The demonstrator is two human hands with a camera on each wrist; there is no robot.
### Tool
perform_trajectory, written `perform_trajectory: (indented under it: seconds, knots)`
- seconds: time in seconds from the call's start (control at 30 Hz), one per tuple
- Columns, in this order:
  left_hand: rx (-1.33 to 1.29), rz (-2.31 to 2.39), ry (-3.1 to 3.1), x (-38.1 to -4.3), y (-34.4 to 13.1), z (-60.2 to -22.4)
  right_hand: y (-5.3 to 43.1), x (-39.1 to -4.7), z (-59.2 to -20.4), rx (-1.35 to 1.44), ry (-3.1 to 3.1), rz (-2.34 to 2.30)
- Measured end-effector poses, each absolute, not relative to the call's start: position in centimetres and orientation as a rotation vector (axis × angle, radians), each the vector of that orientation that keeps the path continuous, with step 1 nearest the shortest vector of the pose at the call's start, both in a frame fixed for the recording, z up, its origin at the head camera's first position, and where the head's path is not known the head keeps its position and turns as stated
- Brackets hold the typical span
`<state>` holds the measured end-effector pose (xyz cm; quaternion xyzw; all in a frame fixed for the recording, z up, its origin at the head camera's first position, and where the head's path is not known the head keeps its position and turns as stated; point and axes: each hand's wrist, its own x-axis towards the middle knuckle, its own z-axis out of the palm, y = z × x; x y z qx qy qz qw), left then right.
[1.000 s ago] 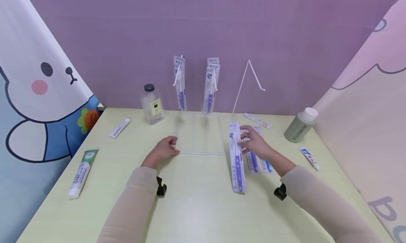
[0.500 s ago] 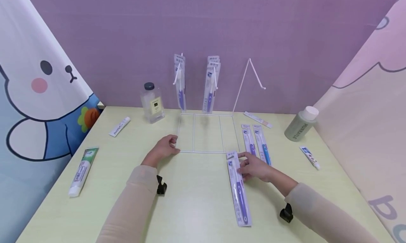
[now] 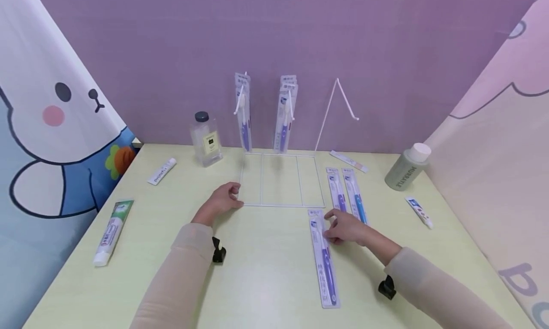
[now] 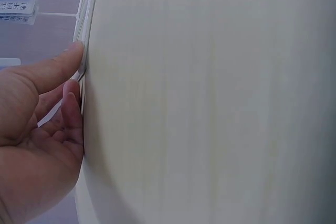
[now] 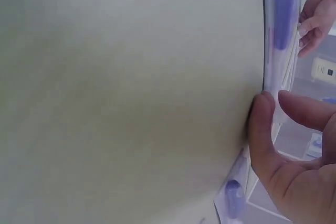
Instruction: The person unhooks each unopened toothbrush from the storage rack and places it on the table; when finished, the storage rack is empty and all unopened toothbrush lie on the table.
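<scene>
My left hand point(image 3: 222, 199) holds the front left corner of a white wire display rack point(image 3: 280, 206), its thumb on the wire in the left wrist view. A packaged purple toothbrush point(image 3: 323, 262) lies flat on the table in front of the rack's right corner. At the pack's right edge rests my right hand point(image 3: 346, 227), thumb touching it and index finger lifted apart in the right wrist view. Two more packaged toothbrushes, one purple point(image 3: 336, 188) and one blue point(image 3: 354, 195), lie just beyond that hand. Packaged toothbrushes hang on the rack's left hook point(image 3: 238, 102) and middle hook point(image 3: 291, 107).
The rack's right hook point(image 3: 347, 100) bears nothing. A clear bottle with a black cap point(image 3: 207, 140) and a green bottle point(image 3: 406, 169) stand at the back. Toothpaste tubes lie left point(image 3: 112, 233) and right point(image 3: 419, 212); a small tube point(image 3: 162, 171) and a slim strip point(image 3: 348, 161) lie farther back.
My right hand has brought the purple toothbrush pack down toward me and laid it flat on the table; its fingers have loosened. The left hand stays at the rack's corner.
</scene>
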<state>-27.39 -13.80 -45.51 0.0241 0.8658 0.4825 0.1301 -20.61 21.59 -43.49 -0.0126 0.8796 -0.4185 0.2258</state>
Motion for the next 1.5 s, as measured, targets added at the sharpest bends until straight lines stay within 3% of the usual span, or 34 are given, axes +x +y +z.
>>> perform_trajectory:
  seconds: [0.4,0.63,0.9,1.5]
  knots:
    - [0.034,1.398,2.525,-27.8,-13.8,-46.3,19.2,-25.5,-37.4,-0.200,2.615,-1.085]
    - [0.016,1.387,2.537,-27.8,-13.6,-46.4,16.3,-30.3,-34.1,-0.364,2.713,-1.413]
    - [0.008,1.392,2.543,-27.9,-13.7,-46.5,13.6,-34.7,-32.3,-0.333,2.805,-1.829]
    - [0.003,1.400,2.546,-27.6,-13.7,-46.3,9.6,-37.4,-30.8,-0.311,2.845,-2.025]
